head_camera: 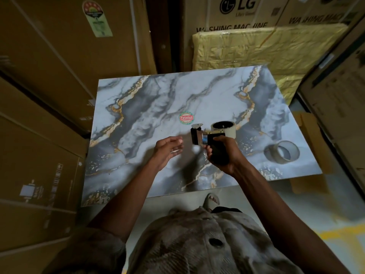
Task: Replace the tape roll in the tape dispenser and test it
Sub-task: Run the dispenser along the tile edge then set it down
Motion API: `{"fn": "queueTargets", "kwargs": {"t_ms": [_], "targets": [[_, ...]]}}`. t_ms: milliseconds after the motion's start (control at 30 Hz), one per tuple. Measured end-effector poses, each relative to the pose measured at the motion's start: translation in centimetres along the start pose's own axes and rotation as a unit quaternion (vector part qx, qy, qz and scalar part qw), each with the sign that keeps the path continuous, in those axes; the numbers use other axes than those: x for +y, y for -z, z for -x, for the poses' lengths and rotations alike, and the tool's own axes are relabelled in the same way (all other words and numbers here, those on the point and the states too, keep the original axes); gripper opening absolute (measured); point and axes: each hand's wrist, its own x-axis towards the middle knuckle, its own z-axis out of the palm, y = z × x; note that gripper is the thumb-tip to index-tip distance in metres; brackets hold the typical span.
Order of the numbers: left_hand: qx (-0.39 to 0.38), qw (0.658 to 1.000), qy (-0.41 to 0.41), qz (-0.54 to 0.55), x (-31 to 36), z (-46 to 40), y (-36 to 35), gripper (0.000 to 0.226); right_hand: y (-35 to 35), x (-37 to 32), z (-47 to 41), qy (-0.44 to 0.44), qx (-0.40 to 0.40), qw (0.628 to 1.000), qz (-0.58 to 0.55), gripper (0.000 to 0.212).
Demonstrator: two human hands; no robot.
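My right hand (pixel 224 153) grips the black handle of a hand-held tape dispenser (pixel 209 136) and holds it above the marbled slab (pixel 158 107). A pale tape roll (pixel 224 128) is mounted on the dispenser's far side, and its black front roller and metal flap point left. My left hand (pixel 167 150) hovers just left of the dispenser with its fingers apart and nothing in it. A second, thinner tape roll (pixel 282 152) lies on the slab to the right, clear of both hands.
A round red-and-green sticker (pixel 186 118) marks the slab's middle. Tall cardboard boxes (pixel 49 86) wall in the left side, and more cartons (pixel 256 12) and a plastic-wrapped yellow panel (pixel 266 50) stand behind. My sandalled foot (pixel 212 200) is on the floor below the slab's near edge.
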Motion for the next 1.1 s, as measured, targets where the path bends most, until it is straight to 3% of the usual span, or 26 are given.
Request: {"fn": "queueTargets", "kwargs": {"t_ms": [200,367,467,900,1100], "targets": [[0.076,0.994,-0.069,-0.037,1.0,-2.0,-2.5,0.011,0.4,-3.0,-1.9,-0.012,-0.006,1.0,0.018,0.027],[0.185,0.969,-0.134,-0.097,0.7,-4.4,-5.4,0.008,0.7,-4.9,-3.0,-0.019,-0.015,0.999,0.034,0.027],[0.209,0.958,-0.15,-0.125,0.4,-5.6,-6.5,0.008,1.0,-5.6,-3.5,-0.024,-0.023,0.999,0.042,0.029],[0.196,0.948,-0.182,-0.172,-0.2,-6.9,-8.2,0.017,1.4,-6.5,-4.4,-0.026,-0.023,0.998,0.058,0.025],[0.146,0.954,-0.18,-0.189,-0.5,-6.5,-8.4,0.026,1.2,-6.2,-4.5,-0.02,-0.018,0.998,0.049,0.019]]}}
